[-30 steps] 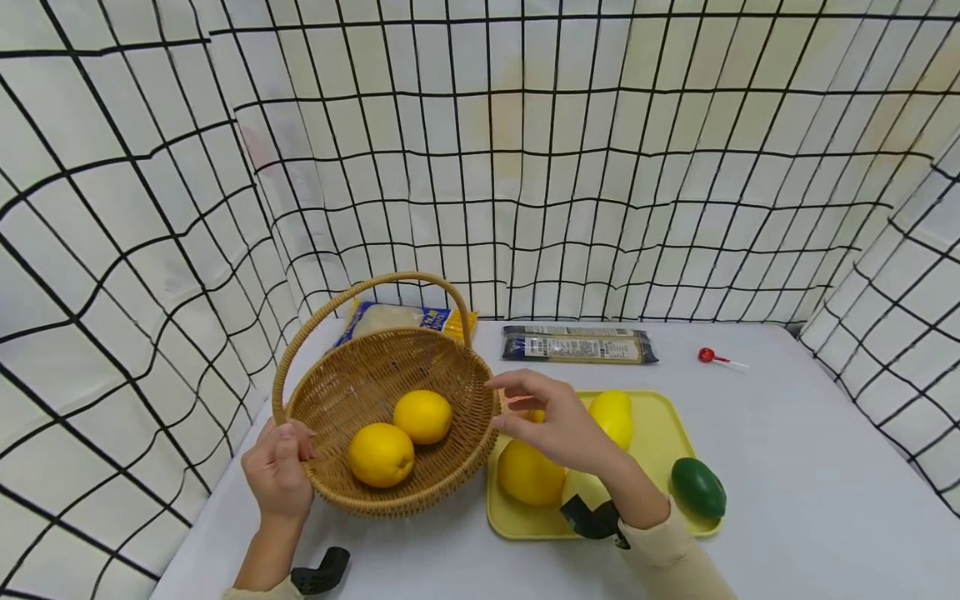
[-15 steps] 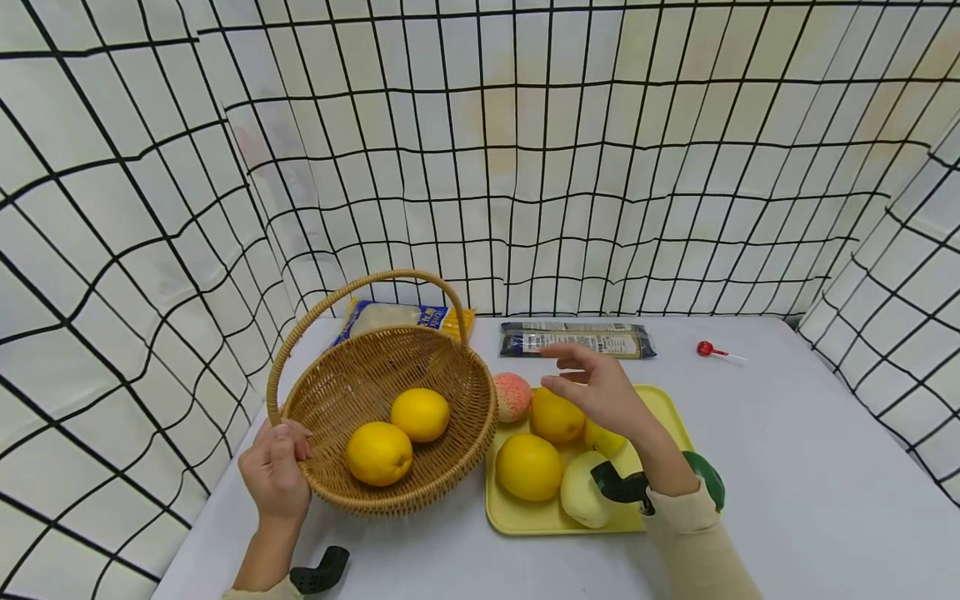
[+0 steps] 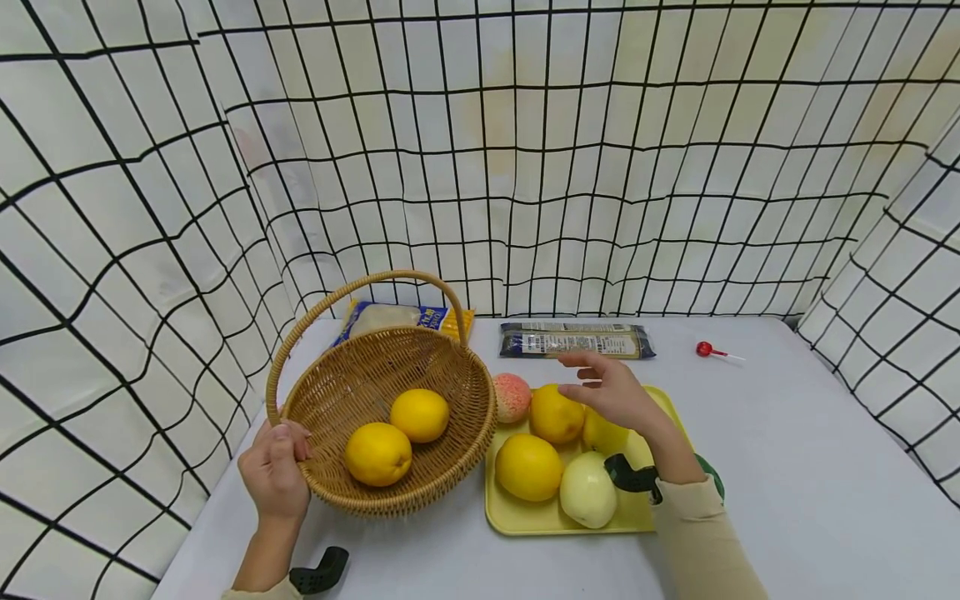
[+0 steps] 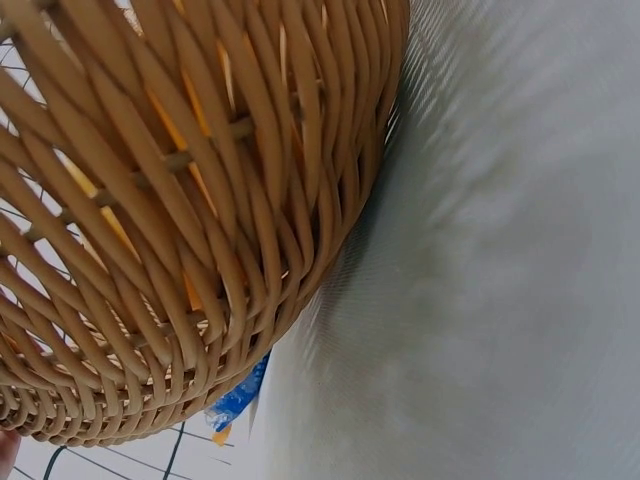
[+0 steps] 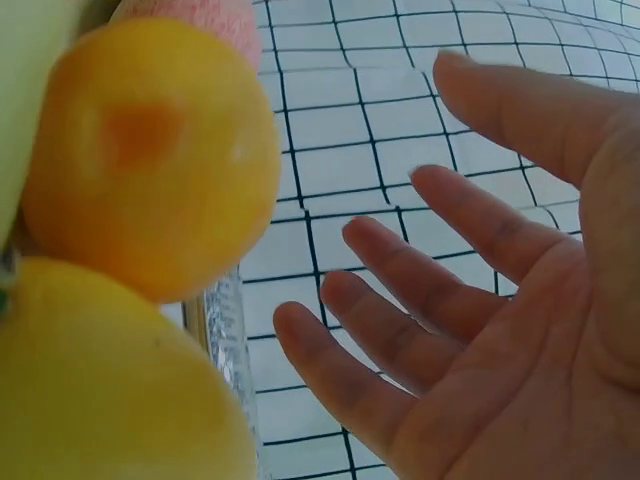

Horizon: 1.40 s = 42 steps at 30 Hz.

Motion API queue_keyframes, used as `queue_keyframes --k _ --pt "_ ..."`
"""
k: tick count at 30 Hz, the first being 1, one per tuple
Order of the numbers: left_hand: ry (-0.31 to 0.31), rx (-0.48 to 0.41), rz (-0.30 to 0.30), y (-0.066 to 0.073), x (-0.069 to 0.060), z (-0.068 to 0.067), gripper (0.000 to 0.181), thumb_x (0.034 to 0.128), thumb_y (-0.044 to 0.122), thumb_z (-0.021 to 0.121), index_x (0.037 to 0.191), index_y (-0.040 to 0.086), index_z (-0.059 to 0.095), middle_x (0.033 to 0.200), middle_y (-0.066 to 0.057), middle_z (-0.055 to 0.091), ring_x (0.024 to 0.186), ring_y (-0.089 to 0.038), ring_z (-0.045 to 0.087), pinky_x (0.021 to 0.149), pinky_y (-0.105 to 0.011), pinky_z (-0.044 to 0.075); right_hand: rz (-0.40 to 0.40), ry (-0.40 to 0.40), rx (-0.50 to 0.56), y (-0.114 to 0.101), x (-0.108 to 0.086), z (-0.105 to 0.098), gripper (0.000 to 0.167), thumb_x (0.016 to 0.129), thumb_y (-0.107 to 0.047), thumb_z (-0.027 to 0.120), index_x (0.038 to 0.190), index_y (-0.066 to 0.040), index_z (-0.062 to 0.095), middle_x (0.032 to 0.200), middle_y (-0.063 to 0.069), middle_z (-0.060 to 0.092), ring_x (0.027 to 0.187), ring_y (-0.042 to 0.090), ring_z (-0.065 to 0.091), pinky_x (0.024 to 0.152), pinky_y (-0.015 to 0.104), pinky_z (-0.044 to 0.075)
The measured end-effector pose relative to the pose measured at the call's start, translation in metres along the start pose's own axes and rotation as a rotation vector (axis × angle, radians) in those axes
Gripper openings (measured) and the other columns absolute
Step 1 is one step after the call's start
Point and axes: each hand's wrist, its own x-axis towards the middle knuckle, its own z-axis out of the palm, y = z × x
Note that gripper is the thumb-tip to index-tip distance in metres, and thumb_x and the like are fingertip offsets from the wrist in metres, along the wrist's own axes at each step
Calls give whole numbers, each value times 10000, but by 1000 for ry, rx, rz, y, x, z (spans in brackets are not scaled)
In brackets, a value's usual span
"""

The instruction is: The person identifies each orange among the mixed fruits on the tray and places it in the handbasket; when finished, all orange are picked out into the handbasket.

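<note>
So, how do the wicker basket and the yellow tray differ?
The wicker basket is brown and woven; the yellow tray is smooth. The basket tilts, gripped by the left hand; the tray lies flat. The basket has an arched handle; the tray shows none. Both hold yellow fruit.

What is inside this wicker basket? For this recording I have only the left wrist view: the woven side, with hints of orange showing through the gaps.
Observer: The head view shows two yellow citrus-like fruits inside the wicker basket.
Operator: Where is it gripped? My view barely catches that.
Observer: The left hand grips it at its left edge, by the foot of the handle.
Operator: And does the right hand hold anything?
Observer: No, the right wrist view shows its palm bare, with nothing between the fingers.
</note>
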Motion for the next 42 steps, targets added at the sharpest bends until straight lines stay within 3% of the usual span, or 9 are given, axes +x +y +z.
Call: queue_keyframes --k 9,19,30,35,42 --pt "2 -1 0 1 1 0 412 894 -41 340 485 -7 361 503 -34 409 616 -117 479 647 -226 385 50 -73 -9 14 -1 -4 524 892 -275 704 1366 -115 545 1381 177 533 1251 424 486 1014 528 418" --pt "-5 7 -10 2 1 1 414 901 -38 343 489 -7 366 511 -36 418 623 -117 482 637 -223 377 5 -174 5 18 1 2 629 853 -261 749 1412 -125 493 1435 177 482 1282 406 472 1058 541 365" --pt "-4 4 -5 2 1 1 408 898 -41 341 491 -17 363 509 -40 413 611 -111 479 627 -218 380 43 -235 -123 20 2 13 770 797 -288 794 1469 -213 424 1426 78 489 1201 274 500 993 480 434" --pt "-1 -1 -2 1 1 1 406 896 -42 343 491 -20 363 508 -37 412 610 -118 478 635 -222 379 44 -257 -163 20 3 17 834 789 -278 805 1494 -154 376 1395 78 509 1111 232 535 987 473 432" --pt "-2 19 -16 0 0 0 406 903 -25 350 497 -15 375 526 -23 429 612 -102 474 630 -212 382 42 -245 -192 18 3 19 886 761 -296 832 1490 -102 367 1375 76 527 1116 227 539 1005 483 422"
